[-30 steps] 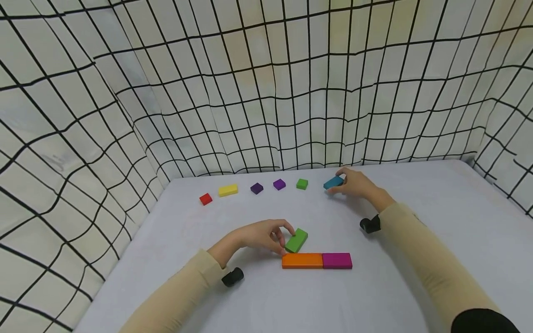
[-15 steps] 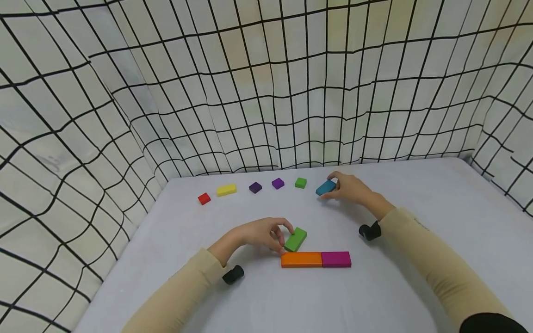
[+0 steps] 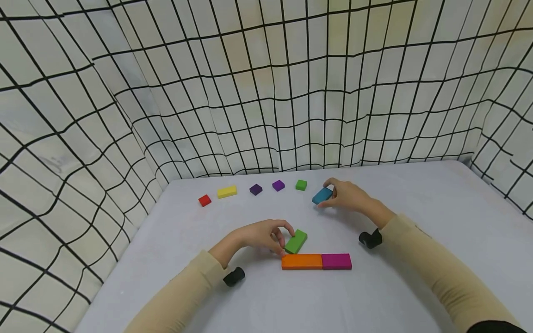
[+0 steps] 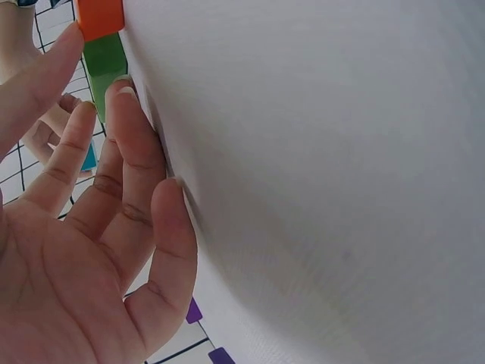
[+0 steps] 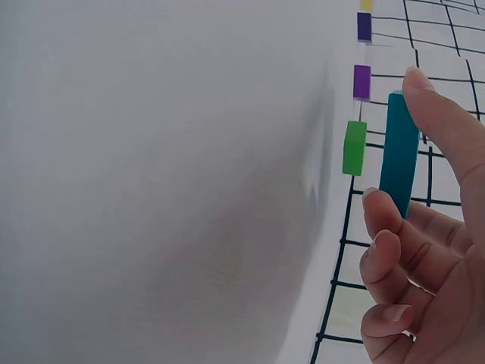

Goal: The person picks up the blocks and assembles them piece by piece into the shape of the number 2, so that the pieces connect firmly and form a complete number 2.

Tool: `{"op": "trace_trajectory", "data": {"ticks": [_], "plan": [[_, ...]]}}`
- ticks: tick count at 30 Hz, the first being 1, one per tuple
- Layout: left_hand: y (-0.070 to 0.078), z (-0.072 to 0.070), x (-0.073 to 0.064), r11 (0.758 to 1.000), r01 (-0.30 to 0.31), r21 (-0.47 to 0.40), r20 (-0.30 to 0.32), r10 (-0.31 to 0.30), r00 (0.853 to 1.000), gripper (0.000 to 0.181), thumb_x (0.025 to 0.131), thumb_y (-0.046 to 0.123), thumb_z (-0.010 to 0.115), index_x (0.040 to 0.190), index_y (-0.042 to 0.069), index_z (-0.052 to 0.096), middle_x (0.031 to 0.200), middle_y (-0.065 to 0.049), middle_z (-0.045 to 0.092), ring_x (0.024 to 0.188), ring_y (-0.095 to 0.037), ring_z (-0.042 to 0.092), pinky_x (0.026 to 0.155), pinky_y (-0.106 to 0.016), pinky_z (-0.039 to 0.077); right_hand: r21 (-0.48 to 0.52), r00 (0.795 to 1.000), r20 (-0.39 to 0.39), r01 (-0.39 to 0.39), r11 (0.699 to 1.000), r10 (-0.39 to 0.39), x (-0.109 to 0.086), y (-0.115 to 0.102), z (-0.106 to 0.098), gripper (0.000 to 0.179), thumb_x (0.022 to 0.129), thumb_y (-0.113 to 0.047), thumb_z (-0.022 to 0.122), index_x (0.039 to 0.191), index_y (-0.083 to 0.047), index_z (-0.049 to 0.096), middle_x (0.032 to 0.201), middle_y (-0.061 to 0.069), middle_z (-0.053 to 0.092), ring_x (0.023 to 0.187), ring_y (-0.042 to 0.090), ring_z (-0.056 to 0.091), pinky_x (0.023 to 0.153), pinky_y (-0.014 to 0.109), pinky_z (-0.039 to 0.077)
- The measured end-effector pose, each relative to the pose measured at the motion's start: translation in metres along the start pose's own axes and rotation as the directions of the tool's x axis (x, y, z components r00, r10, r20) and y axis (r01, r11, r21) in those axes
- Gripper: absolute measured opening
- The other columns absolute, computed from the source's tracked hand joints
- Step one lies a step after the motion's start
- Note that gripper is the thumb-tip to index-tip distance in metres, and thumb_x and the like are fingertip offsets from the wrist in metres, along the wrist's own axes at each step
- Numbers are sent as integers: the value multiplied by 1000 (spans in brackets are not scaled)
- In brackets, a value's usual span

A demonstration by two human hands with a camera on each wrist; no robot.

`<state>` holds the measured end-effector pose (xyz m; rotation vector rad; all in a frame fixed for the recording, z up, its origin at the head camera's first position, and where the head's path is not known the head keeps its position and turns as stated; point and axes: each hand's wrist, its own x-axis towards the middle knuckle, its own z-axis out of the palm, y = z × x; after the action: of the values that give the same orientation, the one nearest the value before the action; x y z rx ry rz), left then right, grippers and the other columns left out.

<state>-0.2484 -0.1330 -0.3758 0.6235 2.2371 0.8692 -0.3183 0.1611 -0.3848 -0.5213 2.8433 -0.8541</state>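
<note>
With thumb and index finger, my right hand (image 3: 347, 196) pinches a blue rectangular block (image 3: 322, 195) near the back of the table. In the right wrist view the blue block (image 5: 398, 155) stands between the thumb and the curled fingers. My left hand (image 3: 260, 235) has its index fingertip on a longer green block (image 3: 296, 241), which lies slanted. Its thumb tip is at that block's lower end, right at the corner of an orange block (image 3: 301, 262). End to end with the orange block lies a magenta block (image 3: 337, 261).
Along the back of the white table (image 3: 316, 305) are a red block (image 3: 205, 200), a yellow block (image 3: 226, 191), a dark purple block (image 3: 256, 189), a purple block (image 3: 278, 185) and a small green block (image 3: 301, 185). Black netting (image 3: 275, 99) hangs behind.
My right hand has carried the blue block left and a little closer to me. The left hand and the blocks near it have kept their places.
</note>
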Motion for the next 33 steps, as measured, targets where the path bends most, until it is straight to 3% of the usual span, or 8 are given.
{"op": "trace_trajectory", "data": {"ticks": [14, 21, 33], "plan": [[-2, -2, 0, 1000, 3, 13, -5, -3, 1000, 45, 90, 10, 79, 130, 19, 59, 96, -2, 66, 94, -19, 59, 85, -32, 51, -29, 998, 43, 38, 999, -36, -7, -8, 10, 72, 84, -41, 85, 136, -2, 53, 84, 4, 62, 74, 19, 54, 65, 30, 43], [-2, -1, 0, 1000, -3, 4, 5, 3, 1000, 45, 90, 9, 79, 131, 16, 59, 95, -2, 66, 93, -18, 59, 84, -31, 51, -72, 994, 88, 70, 995, -63, -9, -15, 19, 73, 83, -43, 86, 134, -3, 55, 82, 2, 63, 76, 18, 57, 69, 31, 49], [-1, 0, 0, 1000, -14, 8, -1, 14, 1000, 46, 90, 7, 78, 131, 15, 59, 95, -1, 67, 92, -18, 58, 84, -30, 51, -106, 990, 129, 67, 992, -53, -12, -23, 24, 73, 82, -46, 86, 135, -6, 55, 83, 0, 64, 78, 18, 58, 73, 32, 52]]}}
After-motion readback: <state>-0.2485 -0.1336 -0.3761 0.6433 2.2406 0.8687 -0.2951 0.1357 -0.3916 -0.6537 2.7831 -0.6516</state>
